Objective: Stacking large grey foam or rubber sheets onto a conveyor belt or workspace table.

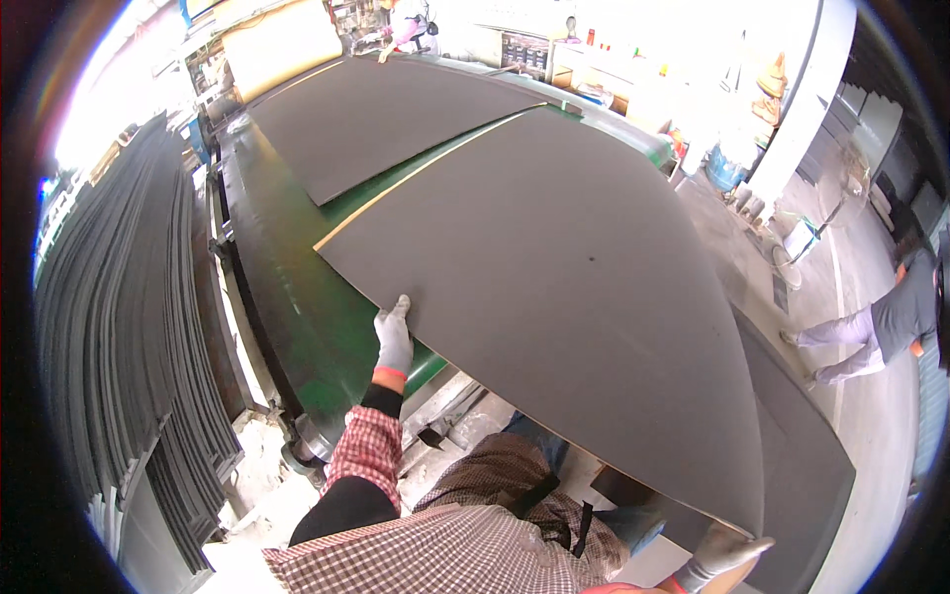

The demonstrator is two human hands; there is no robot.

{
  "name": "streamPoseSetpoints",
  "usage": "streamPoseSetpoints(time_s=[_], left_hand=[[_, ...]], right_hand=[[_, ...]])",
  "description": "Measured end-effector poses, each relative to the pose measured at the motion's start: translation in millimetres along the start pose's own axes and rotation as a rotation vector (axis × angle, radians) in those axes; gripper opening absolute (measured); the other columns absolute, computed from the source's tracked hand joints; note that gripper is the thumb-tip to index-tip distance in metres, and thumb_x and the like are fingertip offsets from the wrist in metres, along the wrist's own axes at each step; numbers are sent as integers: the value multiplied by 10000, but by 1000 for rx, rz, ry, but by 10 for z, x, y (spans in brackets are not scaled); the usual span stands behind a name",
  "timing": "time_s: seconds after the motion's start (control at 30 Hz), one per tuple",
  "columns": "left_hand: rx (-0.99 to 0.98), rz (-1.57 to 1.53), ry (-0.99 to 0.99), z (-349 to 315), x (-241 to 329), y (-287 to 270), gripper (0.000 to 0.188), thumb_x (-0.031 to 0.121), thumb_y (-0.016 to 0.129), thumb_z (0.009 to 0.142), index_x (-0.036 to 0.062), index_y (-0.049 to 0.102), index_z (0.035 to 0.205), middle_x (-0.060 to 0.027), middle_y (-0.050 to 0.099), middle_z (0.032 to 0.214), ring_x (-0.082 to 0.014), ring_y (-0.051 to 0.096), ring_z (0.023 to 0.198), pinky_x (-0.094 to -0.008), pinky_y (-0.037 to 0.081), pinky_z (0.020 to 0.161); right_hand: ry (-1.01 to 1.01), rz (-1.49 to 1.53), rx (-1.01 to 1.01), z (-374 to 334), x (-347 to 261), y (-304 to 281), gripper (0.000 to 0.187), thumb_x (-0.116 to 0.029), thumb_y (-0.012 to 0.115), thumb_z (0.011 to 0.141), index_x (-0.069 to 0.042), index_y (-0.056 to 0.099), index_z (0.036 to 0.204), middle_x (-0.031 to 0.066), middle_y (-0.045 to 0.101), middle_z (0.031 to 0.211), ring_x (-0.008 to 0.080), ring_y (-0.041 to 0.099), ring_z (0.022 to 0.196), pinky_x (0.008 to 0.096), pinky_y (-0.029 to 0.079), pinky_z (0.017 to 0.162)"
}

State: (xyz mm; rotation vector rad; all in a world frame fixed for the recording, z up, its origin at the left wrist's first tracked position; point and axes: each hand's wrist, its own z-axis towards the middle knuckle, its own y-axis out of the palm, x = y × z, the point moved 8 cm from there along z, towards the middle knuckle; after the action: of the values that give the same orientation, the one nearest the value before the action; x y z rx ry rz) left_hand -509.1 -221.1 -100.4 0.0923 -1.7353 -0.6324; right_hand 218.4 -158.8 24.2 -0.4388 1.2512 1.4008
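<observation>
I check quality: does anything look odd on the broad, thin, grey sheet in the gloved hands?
Yes: a small black spot near the middle of the broad grey sheet breaks its plain surface. Hole or stain, I cannot tell.

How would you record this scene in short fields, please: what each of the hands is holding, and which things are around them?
Left: gloved left hand, holding the near edge of the large grey sheet
Right: gloved right hand, at the same sheet's near right corner
Sheet position: partly over the green surface
Beyond: second grey sheet, on that surface
Far left: stack of dark sheets
Far right: another person in a dark top
</observation>
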Motion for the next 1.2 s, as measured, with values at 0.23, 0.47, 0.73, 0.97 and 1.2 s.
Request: streamPoseSetpoints(time_s=[0.23,0.47,0.73,0.97,1.2], left_hand=[[57,254,112,971,13,-155,407,149,688,796,-64,507,1092,-119,607,992,-217,600,848,-321,494,741],[-40,1613,745,100,354,852,643,354,707,703,35,462,1204,-230,469,1220,-373,463,1128,-469,439,852],[-543,1788,464,-615,-429,1137,912,685,475,769,58,293,1406,-320,198,1429,-502,146,1330,-571,102,1075],[-458,1928,424,-65,-247,792,883,695,445,782,96,291,1412,-269,212,1445,-453,164,1344,-548,120,1085],[-507,1941,487,239,-202,859,888,709,417,784,109,275,1423,-241,207,1459,-431,160,1354,-514,126,1098]], right_hand=[[418,-72,19,-273,501,-525,456,-302,552,867,25,509,1181,159,540,1183,265,522,1071,393,434,907],[693,5,-19,-1016,1205,361,401,-185,603,831,1,530,1178,86,565,1144,225,549,1009,351,435,900],[873,-165,-412,-1547,2333,1155,312,-233,559,906,-9,562,1124,83,604,1089,195,587,931,315,463,838],[895,176,-1,-1518,2204,567,450,-364,412,919,-25,546,1183,114,570,1180,270,534,1058,419,429,920],[934,339,25,-1527,2344,-83,513,-403,489,903,-6,495,1228,151,550,1205,290,528,1072,425,408,947]])
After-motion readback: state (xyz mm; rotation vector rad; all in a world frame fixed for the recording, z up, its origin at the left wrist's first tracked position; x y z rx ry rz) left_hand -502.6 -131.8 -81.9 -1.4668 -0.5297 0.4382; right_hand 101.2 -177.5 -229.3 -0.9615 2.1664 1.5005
